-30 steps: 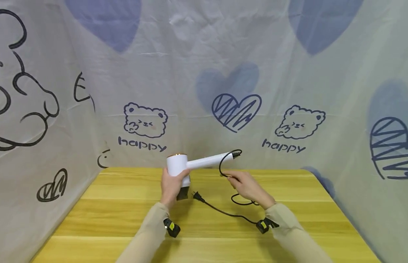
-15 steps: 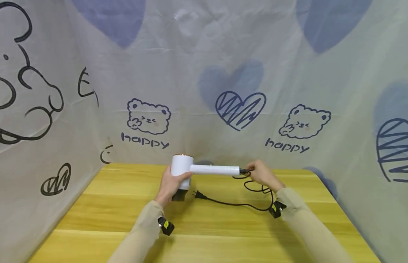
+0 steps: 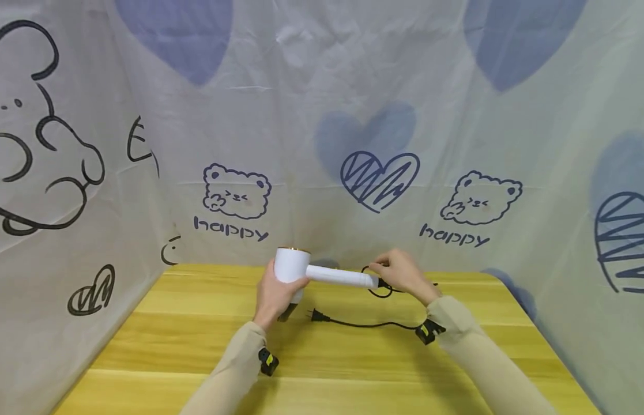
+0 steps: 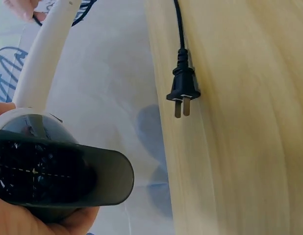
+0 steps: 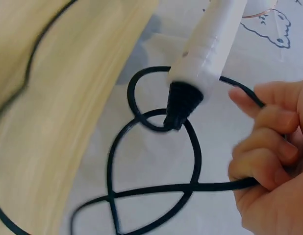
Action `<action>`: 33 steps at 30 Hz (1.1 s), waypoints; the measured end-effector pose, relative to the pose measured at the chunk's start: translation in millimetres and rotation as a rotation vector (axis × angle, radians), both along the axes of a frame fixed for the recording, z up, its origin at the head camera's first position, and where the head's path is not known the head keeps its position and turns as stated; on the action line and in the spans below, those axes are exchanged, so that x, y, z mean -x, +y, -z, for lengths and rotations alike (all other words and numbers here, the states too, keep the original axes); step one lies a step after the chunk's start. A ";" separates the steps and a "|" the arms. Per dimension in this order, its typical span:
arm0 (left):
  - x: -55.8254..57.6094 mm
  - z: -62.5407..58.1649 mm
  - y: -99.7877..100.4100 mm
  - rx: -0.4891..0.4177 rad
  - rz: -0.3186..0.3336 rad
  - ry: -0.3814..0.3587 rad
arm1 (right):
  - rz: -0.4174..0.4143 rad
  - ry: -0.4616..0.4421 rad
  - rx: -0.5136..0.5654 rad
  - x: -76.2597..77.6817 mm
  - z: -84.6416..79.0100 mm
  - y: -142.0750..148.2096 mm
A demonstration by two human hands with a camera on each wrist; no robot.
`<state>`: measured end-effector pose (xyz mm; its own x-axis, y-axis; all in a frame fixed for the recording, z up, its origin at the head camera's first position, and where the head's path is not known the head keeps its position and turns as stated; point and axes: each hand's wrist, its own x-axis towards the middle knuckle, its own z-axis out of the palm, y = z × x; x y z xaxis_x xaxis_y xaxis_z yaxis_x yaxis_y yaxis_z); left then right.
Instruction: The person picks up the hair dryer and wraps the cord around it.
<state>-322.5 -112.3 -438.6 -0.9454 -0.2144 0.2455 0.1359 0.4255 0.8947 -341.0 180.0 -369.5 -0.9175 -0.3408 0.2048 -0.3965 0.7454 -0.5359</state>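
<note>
A white hair dryer (image 3: 342, 278) with a copper-coloured top rim is held over the table's far side, its handle sloping slightly down to the right. My left hand (image 3: 274, 295) grips the dryer's body from the left. The flat dark nozzle (image 4: 110, 176) points down toward the table. Beside the handle's end, my right hand (image 3: 402, 272) holds the black cord (image 5: 151, 190), with fingers curled round it in the right wrist view. Loops of cord hang just below the handle's end. The two-pin plug (image 4: 183, 85) lies on the wood near the nozzle.
The yellow wood-grain table (image 3: 353, 369) reaches to a pale printed cloth (image 3: 311, 57) that hangs behind it and at both sides. A length of cord (image 3: 371, 325) runs along the table from the plug toward the right wrist.
The dryer's handle has swung from tilting up to sloping slightly down. My right hand has moved up and right with the cord, to beside the handle's end. The left hand keeps its grip.
</note>
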 end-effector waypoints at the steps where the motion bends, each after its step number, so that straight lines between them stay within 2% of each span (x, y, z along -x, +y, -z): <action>1: -0.1 -0.9 -0.4 -0.014 -0.010 -0.006 | -0.016 -0.008 0.004 -1.1 -0.2 0.6; 7: 1.7 -3.1 -6.1 -0.078 -0.057 -0.038 | -0.131 -0.135 0.001 -5.4 0.1 9.1; 9: 2.3 -2.2 -5.8 -0.105 -0.070 -0.041 | -0.146 -0.151 0.006 -6.9 2.1 9.7; 12: 2.0 -0.1 -2.2 -0.148 -0.100 -0.042 | -0.156 -0.133 0.037 -9.8 6.7 4.2; 16: 2.0 1.0 3.6 -0.199 -0.135 -0.062 | -0.144 -0.053 0.045 -13.7 14.3 -8.4; 18: 3.2 1.2 4.4 -0.244 -0.129 -0.078 | -0.126 -0.013 0.039 -15.4 17.6 -13.7; 23: 5.6 2.6 -0.2 -0.438 -0.063 -0.146 | -0.118 0.042 0.068 -15.1 26.2 -16.9; 27: 4.5 3.5 -7.2 -0.557 0.023 -0.228 | -0.131 -0.041 0.113 -10.3 30.8 -10.3; 30: 4.4 3.9 -12.5 -0.576 0.089 -0.285 | -0.124 -0.154 0.148 -5.1 30.9 -3.8; 33: 3.9 4.6 -17.4 -0.544 0.149 -0.305 | -0.105 -0.219 0.134 1.1 30.1 3.2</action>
